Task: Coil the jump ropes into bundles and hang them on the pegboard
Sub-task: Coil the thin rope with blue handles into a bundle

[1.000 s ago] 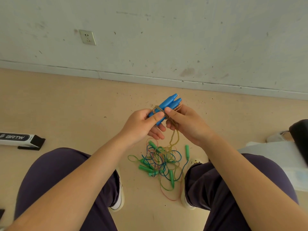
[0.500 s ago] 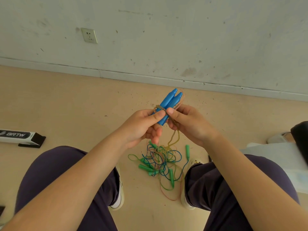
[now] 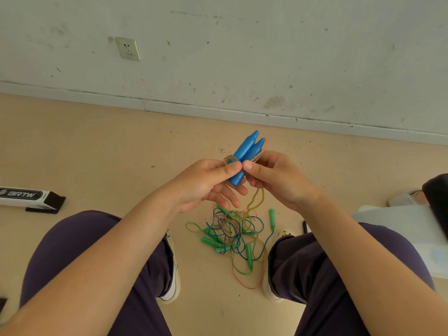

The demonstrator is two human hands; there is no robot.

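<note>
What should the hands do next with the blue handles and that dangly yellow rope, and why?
Probably keep winding. The left hand and right hand pinch the two blue handles together, with a few turns of yellowish cord round them, but a loose tail hangs down to the tangled ropes on the floor. Another wrap would likely take up that slack.

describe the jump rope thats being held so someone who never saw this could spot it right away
Start at the pale wall with the socket, then drop to the tan floor and the two hands raised over it. Left hand and right hand pinch a pair of blue handles wrapped in yellowish cord. The tangled ropes below have green handles.
</note>
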